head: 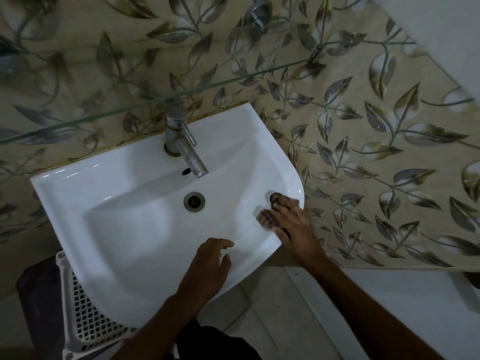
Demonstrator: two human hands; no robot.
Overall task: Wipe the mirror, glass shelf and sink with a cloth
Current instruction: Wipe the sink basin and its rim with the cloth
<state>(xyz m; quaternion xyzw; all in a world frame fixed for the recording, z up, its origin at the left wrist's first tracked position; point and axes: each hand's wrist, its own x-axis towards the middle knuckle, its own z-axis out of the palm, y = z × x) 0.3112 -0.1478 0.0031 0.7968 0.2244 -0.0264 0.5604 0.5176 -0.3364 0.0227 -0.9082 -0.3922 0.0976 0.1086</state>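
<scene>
- Right now you are standing over the white sink (124, 229), which is fixed to a wall of leaf-patterned tiles (363, 141).
- Your right hand (285, 224) is lying on the sink's right rim, reaching into the basin; its fingers (267, 218) are looking spread and fairly straight, though they are blurred.
- A white cloth (262, 229) seems to be lying under that hand, but it is blending with the porcelain, so you cannot be sure of its edges.
- Your left hand (210, 266) is resting on the sink's front rim, fingers loosely curled and slightly apart, holding nothing.
- A metal tap (185, 149) is standing at the back of the sink, its spout pointing over the drain (194, 201).
- The edge of the glass shelf (145, 102) is crossing the view above the tap.
- A white lattice basket (85, 315) is sitting under the sink's left side.
</scene>
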